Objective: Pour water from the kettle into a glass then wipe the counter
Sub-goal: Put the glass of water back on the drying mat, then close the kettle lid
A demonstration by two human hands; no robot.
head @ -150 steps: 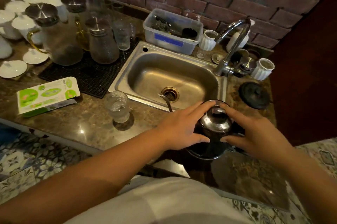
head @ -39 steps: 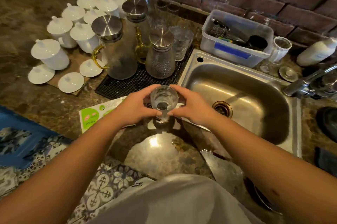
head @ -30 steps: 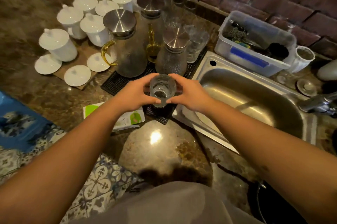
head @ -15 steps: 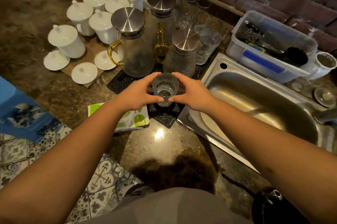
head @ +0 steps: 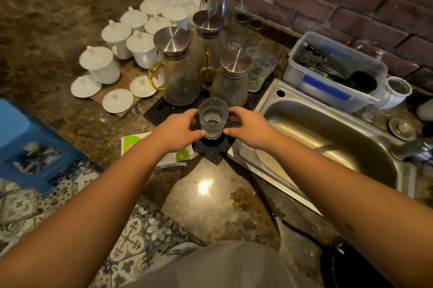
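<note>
A person's left hand (head: 180, 129) and right hand (head: 249, 127) clasp a small textured glass (head: 212, 117) from either side, on the black mat's (head: 210, 149) corner left of the sink (head: 328, 133). Part-filled, it looks fragile and slippery; gripping low seems safest.

one view only: head-worn wide-angle camera, above the counter edge (head: 206, 196), looking forward and steeply down. brick wall (head: 328, 6) at top of frame, sink (head: 328, 147) to the right, patterned floor tiles (head: 131, 238) lower left. both forearms enter from the bottom corners and meet near centre. straight lines bow near the edges. no second view to share with.
</note>
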